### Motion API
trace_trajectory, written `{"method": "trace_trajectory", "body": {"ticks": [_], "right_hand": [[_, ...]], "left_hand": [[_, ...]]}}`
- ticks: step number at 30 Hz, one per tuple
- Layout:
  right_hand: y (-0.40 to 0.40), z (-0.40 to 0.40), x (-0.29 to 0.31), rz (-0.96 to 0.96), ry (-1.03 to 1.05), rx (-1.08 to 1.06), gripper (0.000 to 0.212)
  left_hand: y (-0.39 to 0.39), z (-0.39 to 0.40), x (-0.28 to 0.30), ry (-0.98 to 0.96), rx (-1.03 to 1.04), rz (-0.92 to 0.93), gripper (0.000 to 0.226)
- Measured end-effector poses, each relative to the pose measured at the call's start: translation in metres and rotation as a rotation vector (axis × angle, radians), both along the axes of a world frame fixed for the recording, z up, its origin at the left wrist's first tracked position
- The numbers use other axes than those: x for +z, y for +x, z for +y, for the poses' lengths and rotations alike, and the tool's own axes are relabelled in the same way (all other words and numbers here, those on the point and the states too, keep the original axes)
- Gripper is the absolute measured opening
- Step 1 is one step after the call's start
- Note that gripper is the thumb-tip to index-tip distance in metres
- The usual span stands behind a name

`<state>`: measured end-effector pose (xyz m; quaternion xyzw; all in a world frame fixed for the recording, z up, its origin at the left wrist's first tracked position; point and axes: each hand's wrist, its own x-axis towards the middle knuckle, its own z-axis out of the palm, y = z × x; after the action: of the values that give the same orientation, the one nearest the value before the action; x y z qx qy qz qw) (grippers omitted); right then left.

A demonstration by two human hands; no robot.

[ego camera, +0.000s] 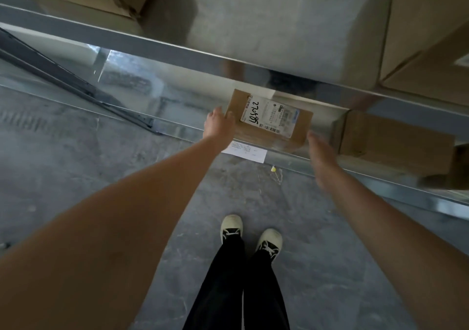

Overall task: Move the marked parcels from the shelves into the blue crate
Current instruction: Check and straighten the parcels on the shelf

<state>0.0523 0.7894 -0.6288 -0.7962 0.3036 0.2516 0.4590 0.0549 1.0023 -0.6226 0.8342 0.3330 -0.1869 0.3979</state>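
Two hands flank the parcel (269,119) hand-marked "2050?8": left hand (219,126) fingers touching, right hand (321,155) fingers spread.

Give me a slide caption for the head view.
Left hand on labelled parcel on low shelf; right hand reaching beside it.

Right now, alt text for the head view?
Both bare hands reach for a labelled cardboard parcel on the low metal shelf: left hand touches its left edge, right hand open and blurred beside it. Another box sits right.
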Motion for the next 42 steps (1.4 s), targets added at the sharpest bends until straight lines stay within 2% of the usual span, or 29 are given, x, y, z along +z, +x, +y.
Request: {"method": "trace_trajectory", "body": {"ticks": [6,10,13,16,20,23,26,29,34,38,42], "right_hand": [[0.028,0.014,-0.008,0.117,0.14,-0.101,0.062],[0.025,0.019,-0.018,0.101,0.163,-0.147,0.066],[0.013,0.016,-0.027,-0.034,0.127,-0.168,0.056],[-0.006,0.015,-0.026,-0.232,0.092,-0.099,0.046],[-0.02,0.016,-0.021,-0.351,0.121,-0.067,0.04],[-0.02,0.016,-0.021,-0.319,0.137,-0.068,0.044],[-0.006,0.008,-0.026,-0.168,0.16,-0.04,0.057],[0.013,-0.002,-0.025,-0.048,0.219,-0.033,0.065],[0.027,-0.01,-0.021,0.01,0.254,0.051,0.069],[0.018,-0.012,-0.015,-0.017,0.243,0.074,0.065],[-0.003,-0.03,-0.007,-0.077,0.111,0.146,0.061]], "left_hand": [[0.029,0.007,-0.016,-0.193,0.089,0.058,0.045],[0.025,-0.001,-0.025,-0.376,0.201,0.069,0.055],[0.008,-0.005,-0.032,-0.419,0.313,-0.001,0.053],[-0.01,-0.005,-0.035,-0.427,0.412,-0.125,0.047],[-0.022,-0.005,-0.04,-0.441,0.428,-0.126,0.048],[-0.021,-0.006,-0.035,-0.457,0.439,-0.127,0.047],[-0.014,-0.004,-0.027,-0.512,0.47,-0.144,0.048],[-0.005,0.002,-0.02,-0.555,0.361,-0.141,0.051],[0.004,0.004,-0.015,-0.606,0.151,-0.021,0.07],[0.0,-0.003,-0.017,-0.517,0.064,0.044,0.068],[0.001,-0.017,-0.015,-0.064,0.063,-0.254,0.054]]}}
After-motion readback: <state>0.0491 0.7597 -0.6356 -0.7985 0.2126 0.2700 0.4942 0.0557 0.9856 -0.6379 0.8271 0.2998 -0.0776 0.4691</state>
